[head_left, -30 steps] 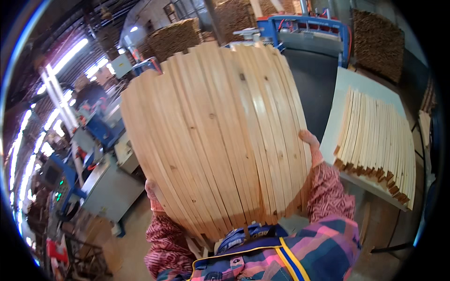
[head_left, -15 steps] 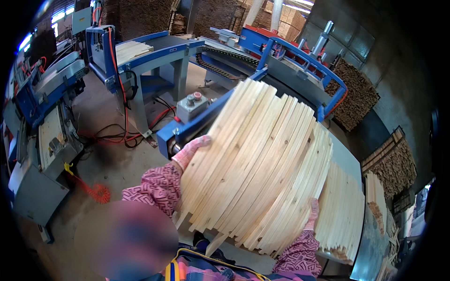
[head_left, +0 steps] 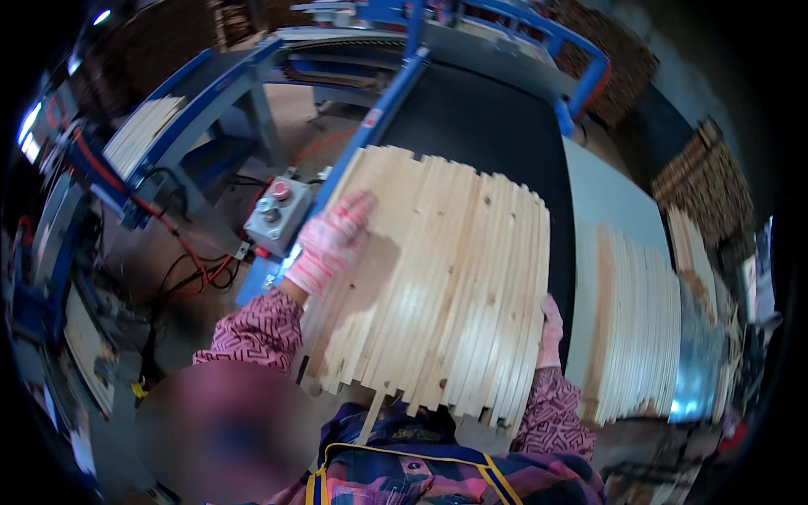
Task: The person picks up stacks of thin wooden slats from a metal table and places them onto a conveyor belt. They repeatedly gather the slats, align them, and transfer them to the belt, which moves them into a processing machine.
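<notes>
A wide layer of pale wooden strips point(head_left: 454, 278), laid side by side with uneven ends, rests over the near end of a black conveyor belt point(head_left: 480, 109). My left hand point(head_left: 332, 240), in a pink and white glove, lies flat on the strips near their left edge, fingers stretched out. At the right edge of the layer, my gloved right hand point(head_left: 550, 332) holds against the outermost strip; part of its fingers is hidden. One strip point(head_left: 371, 418) sticks out from the near end toward my body.
A grey control box point(head_left: 278, 206) with buttons stands left of the belt's blue frame. On the right, more strips point(head_left: 635, 328) lie on a pale table point(head_left: 610, 202). A blue guard bar point(head_left: 581, 63) spans the belt's far end. Stacked wood point(head_left: 707, 181) stands at the far right.
The strips have come down from a tilted hold onto the belt. My left hand has shifted from their left edge to lie on top. The view has turned toward the belt.
</notes>
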Demonstrator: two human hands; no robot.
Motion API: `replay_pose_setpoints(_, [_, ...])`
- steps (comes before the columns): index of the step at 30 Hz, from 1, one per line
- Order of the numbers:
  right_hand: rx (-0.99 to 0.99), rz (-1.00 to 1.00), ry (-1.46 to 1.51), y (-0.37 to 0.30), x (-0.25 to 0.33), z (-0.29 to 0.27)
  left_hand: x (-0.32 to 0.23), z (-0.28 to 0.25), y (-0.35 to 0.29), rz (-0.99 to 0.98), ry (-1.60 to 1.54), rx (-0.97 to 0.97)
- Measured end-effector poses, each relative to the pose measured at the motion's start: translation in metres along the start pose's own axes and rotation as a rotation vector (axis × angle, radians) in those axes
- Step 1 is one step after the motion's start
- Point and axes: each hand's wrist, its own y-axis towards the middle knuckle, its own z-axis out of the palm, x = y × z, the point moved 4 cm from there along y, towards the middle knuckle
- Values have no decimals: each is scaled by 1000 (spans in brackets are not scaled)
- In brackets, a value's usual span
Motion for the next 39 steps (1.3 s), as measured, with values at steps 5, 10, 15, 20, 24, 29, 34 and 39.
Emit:
replay_pose_setpoints(5, [-248,-351,-1655,14,28,-31,38,55,24,-140,301,275])
replay_pose_setpoints(10, [-214,8,-1607,5,41,-10,69,52,22,-154,288,328])
replay_pose_setpoints(15, [-755,-138,-2082,-73,132,-83,63,61,16,-270,352,360])
replay_pose_setpoints(20, [-1028,85,-1973,-115,160,-121,62,64,21,-172,400,313])
replay_pose_setpoints(24, [-1023,-26,-2003,-117,136,-118,78,76,22,-119,453,364])
replay_pose_setpoints(29, [-849,230,-1842,-123,127,-79,83,71,14,-169,438,374])
replay_pose_setpoints(34, [-861,241,-1818,-115,141,-112,70,67,21,-203,345,346])
replay_pose_setpoints(39, [-835,305,-1878,-86,149,-100,73,65,17,-224,398,322])
